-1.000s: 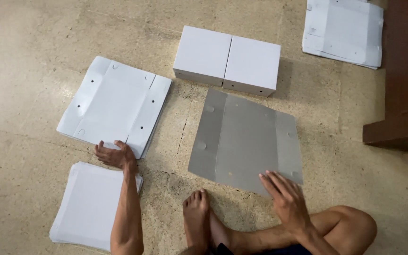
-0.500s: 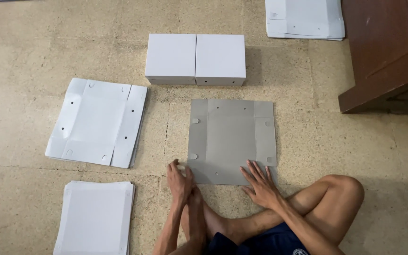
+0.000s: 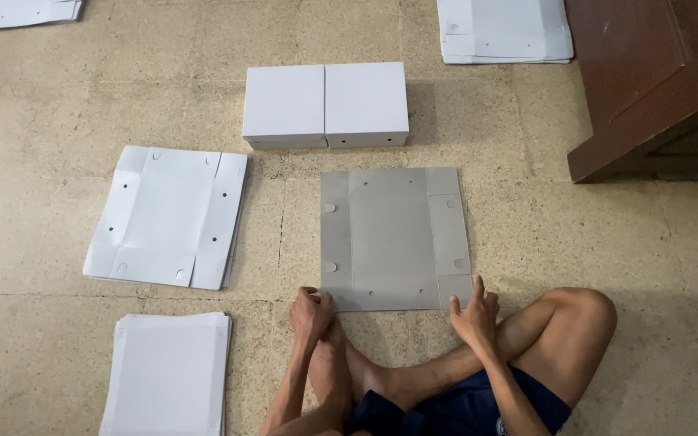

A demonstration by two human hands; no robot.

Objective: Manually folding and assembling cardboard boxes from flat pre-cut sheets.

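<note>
Speckled beige tiled floor (image 3: 58,97); dark wooden furniture (image 3: 648,81).

A grey flat cardboard sheet (image 3: 393,238), two white boxes (image 3: 325,105) and white sheets (image 3: 167,216) lie on speckled beige floor (image 3: 58,97).

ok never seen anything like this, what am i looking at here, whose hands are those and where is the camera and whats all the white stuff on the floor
The camera sits on a person's head and looks down, so you see their own arms and crossed legs at the bottom. There is no machine here, just two bare hands.

The person sits on a tiled floor. In front of them lies a flat grey sheet with creases and small holes. The left hand rests at its near left corner, the right hand at its near right corner. Neither hand lifts anything.

Beyond the sheet stand two white boxes, side by side and touching. To the left lies a creased white sheet, and nearer, a stack of white sheets. More white sheets lie at the top left and top right edges. Dark wooden furniture stands at the right.
</note>
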